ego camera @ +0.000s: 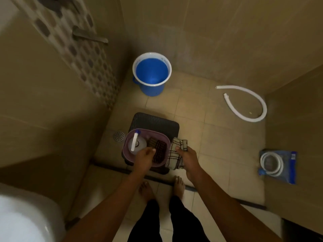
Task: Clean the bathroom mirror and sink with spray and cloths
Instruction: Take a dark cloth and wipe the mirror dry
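Checked cloth [176, 154] in right grip [187, 158], left hand [144, 158] loose

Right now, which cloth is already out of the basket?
The pale checked cloth, gripped by the right hand beside the basket. The dark checked cloth lies inside it, under the left hand.

Both bare arms were extended forward and downward, the hands held close together.

The left hand [144, 158] was held palm down with its fingers loosely bent and nothing was seen gripped in it. The right hand [188, 157] was held slightly further forward, its fingers and thumb curled round a checked cloth [175, 155]. Both forearms were stretched out almost straight, and two bare feet were planted below them.
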A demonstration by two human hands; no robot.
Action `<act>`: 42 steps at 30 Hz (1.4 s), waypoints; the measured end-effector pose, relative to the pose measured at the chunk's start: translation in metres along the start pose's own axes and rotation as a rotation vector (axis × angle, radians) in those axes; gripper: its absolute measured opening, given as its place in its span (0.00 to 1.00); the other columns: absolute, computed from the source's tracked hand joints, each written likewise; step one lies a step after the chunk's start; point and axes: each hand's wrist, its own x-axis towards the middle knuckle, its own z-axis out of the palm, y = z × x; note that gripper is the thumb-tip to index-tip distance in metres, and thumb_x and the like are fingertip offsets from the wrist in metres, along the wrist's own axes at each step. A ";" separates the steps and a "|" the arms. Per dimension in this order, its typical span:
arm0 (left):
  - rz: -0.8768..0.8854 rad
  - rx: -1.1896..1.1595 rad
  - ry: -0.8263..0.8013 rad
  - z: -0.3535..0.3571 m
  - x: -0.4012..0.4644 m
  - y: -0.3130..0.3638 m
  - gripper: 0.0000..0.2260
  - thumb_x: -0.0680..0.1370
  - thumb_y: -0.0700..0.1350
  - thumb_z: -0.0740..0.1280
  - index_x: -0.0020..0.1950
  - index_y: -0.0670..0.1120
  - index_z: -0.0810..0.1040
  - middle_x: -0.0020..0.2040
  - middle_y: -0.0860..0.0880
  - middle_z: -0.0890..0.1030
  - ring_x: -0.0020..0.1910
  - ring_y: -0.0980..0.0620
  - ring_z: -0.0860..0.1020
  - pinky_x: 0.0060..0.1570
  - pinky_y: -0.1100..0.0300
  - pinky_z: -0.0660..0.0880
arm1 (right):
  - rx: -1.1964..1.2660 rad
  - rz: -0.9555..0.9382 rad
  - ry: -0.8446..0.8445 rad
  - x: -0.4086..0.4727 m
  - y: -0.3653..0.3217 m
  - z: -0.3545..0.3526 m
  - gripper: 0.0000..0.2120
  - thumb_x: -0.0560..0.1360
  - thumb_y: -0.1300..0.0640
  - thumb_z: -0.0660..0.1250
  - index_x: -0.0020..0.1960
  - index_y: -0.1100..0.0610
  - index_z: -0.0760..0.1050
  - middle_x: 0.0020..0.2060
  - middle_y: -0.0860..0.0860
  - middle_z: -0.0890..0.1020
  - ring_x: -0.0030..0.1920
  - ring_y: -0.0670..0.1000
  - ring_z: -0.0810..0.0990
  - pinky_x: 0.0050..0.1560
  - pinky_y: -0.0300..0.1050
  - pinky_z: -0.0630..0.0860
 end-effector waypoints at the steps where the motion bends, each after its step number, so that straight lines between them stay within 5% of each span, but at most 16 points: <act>1: 0.021 0.086 0.021 0.004 0.010 -0.005 0.06 0.81 0.42 0.63 0.46 0.48 0.76 0.47 0.50 0.79 0.57 0.44 0.79 0.43 0.64 0.71 | -0.005 0.000 0.005 0.006 0.003 -0.003 0.09 0.77 0.60 0.69 0.57 0.57 0.80 0.53 0.57 0.85 0.54 0.59 0.83 0.59 0.61 0.78; 6: 0.069 0.408 0.066 0.029 0.060 -0.028 0.08 0.79 0.38 0.64 0.57 0.40 0.78 0.54 0.43 0.81 0.55 0.44 0.79 0.52 0.59 0.70 | 0.019 0.004 0.011 0.029 0.024 -0.007 0.07 0.76 0.61 0.70 0.54 0.54 0.82 0.49 0.55 0.86 0.52 0.57 0.84 0.57 0.60 0.80; 11: 0.057 0.531 0.119 0.048 0.103 -0.040 0.10 0.79 0.43 0.65 0.60 0.44 0.76 0.56 0.46 0.79 0.58 0.46 0.77 0.57 0.54 0.71 | 0.038 0.030 -0.019 0.047 0.043 -0.013 0.11 0.76 0.60 0.70 0.58 0.58 0.81 0.51 0.56 0.86 0.53 0.57 0.84 0.59 0.61 0.79; 16: 0.162 0.734 -0.013 0.070 0.124 -0.047 0.14 0.76 0.49 0.69 0.59 0.43 0.77 0.55 0.45 0.81 0.55 0.44 0.80 0.51 0.55 0.73 | 0.057 0.054 -0.015 0.055 0.048 -0.023 0.10 0.77 0.60 0.70 0.58 0.58 0.81 0.50 0.57 0.86 0.52 0.57 0.85 0.56 0.61 0.80; 28: 0.163 0.930 0.096 0.082 0.140 -0.058 0.09 0.80 0.46 0.63 0.55 0.43 0.77 0.52 0.44 0.82 0.51 0.45 0.81 0.46 0.58 0.71 | 0.035 0.053 0.006 0.057 0.044 -0.034 0.11 0.77 0.60 0.69 0.59 0.58 0.79 0.49 0.55 0.86 0.48 0.54 0.86 0.50 0.54 0.83; 35: 0.158 0.516 0.177 0.051 0.105 -0.047 0.08 0.79 0.44 0.65 0.56 0.44 0.78 0.50 0.45 0.82 0.46 0.51 0.77 0.47 0.57 0.70 | 0.057 0.057 -0.011 0.051 0.040 -0.026 0.11 0.77 0.61 0.70 0.58 0.57 0.79 0.50 0.55 0.86 0.50 0.55 0.85 0.53 0.58 0.82; 42: 0.099 -0.084 0.169 0.007 0.032 -0.024 0.07 0.78 0.34 0.61 0.42 0.42 0.74 0.42 0.47 0.79 0.44 0.52 0.78 0.46 0.56 0.76 | 0.061 0.051 0.036 0.045 0.030 -0.008 0.08 0.74 0.65 0.69 0.50 0.56 0.80 0.46 0.55 0.86 0.49 0.58 0.85 0.53 0.59 0.81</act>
